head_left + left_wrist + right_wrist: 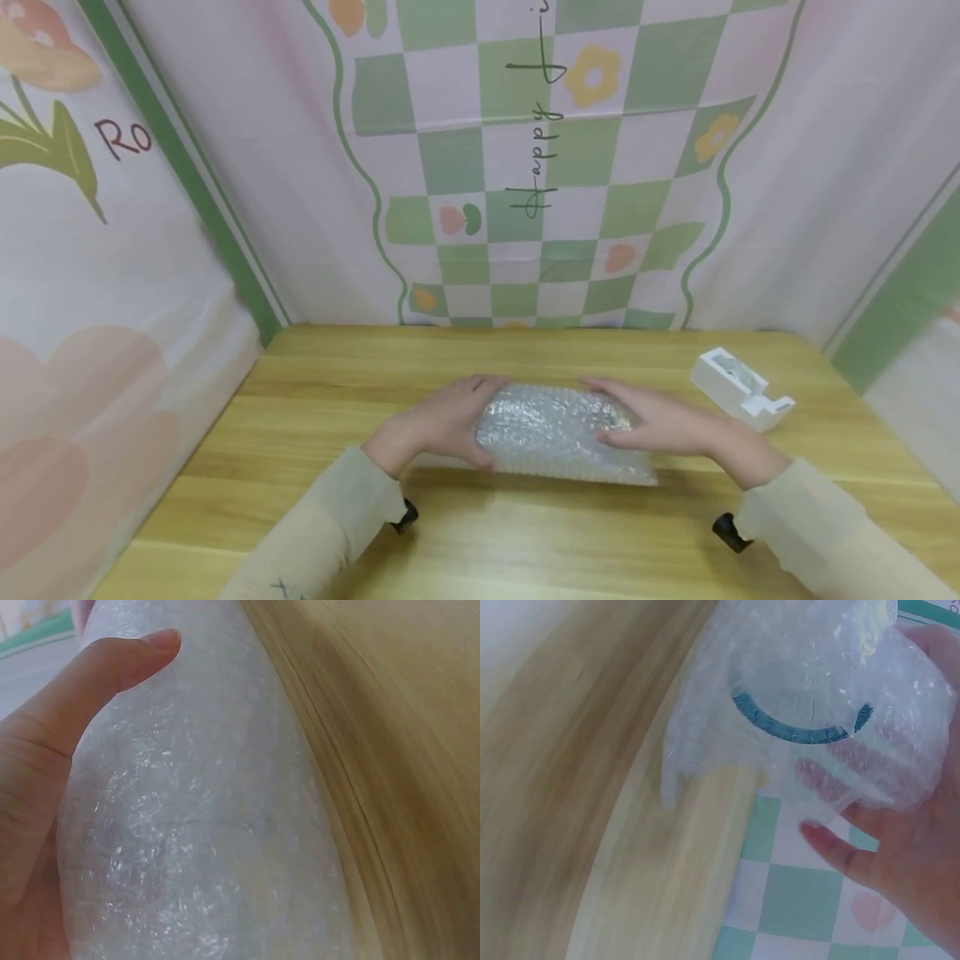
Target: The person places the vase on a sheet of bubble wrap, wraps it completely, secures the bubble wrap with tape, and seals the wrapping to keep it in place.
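Note:
A bundle of clear bubble wrap (555,433) lies lengthwise between both hands, close over the wooden table. At its left end, my left hand (448,421) grips it, with the thumb (112,671) laid across the wrap in the left wrist view. My right hand (663,417) holds the right end, where the wrap stands loose and open past the contents. Through that end, the right wrist view shows a round thing with a blue curved band (799,735); what it is, I cannot tell.
On the table (337,358), a white tape dispenser (723,390) with a clear roll stands to the right, beyond my right hand. A curtain with green checks and flowers (517,167) hangs behind the far edge. More printed cloth (112,292) borders the left side.

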Demonstrator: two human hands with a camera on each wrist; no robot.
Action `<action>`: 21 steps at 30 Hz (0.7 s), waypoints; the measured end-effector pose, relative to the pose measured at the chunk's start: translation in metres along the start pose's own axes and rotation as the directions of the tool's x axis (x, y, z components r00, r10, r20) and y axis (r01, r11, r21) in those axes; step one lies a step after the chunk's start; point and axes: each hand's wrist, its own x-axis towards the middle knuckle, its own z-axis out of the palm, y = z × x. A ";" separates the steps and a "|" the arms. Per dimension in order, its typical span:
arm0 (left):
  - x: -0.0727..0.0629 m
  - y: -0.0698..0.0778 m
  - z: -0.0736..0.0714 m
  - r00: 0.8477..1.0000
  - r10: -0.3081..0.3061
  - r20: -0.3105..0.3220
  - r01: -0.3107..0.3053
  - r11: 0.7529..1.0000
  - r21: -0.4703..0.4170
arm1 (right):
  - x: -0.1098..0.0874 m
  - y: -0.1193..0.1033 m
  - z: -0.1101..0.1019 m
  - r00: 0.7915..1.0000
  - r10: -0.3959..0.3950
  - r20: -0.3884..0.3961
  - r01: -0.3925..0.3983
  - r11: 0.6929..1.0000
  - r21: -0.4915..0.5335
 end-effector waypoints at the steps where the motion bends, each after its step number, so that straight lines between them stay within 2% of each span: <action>1: 0.000 0.000 0.000 1.000 0.001 0.000 -0.001 1.000 -0.001 | -0.001 0.000 0.000 1.000 -0.006 -0.020 0.006 1.000 -0.003; 5: 0.000 -0.001 0.000 1.000 0.007 -0.004 -0.007 1.000 0.010 | -0.006 0.000 0.002 0.996 -0.017 -0.083 0.017 1.000 -0.001; 9: 0.000 -0.001 0.000 1.000 0.008 -0.003 -0.008 1.000 0.010 | -0.010 0.003 0.005 0.996 0.000 -0.084 0.002 1.000 0.026; 14: 0.002 -0.001 -0.002 1.000 0.005 0.002 -0.005 1.000 0.000 | -0.011 0.009 0.010 0.999 0.024 -0.046 -0.019 0.994 0.107; 21: 0.005 -0.001 -0.002 1.000 0.006 0.012 -0.006 1.000 -0.001 | -0.007 0.018 0.011 0.994 0.056 0.094 -0.079 0.963 0.257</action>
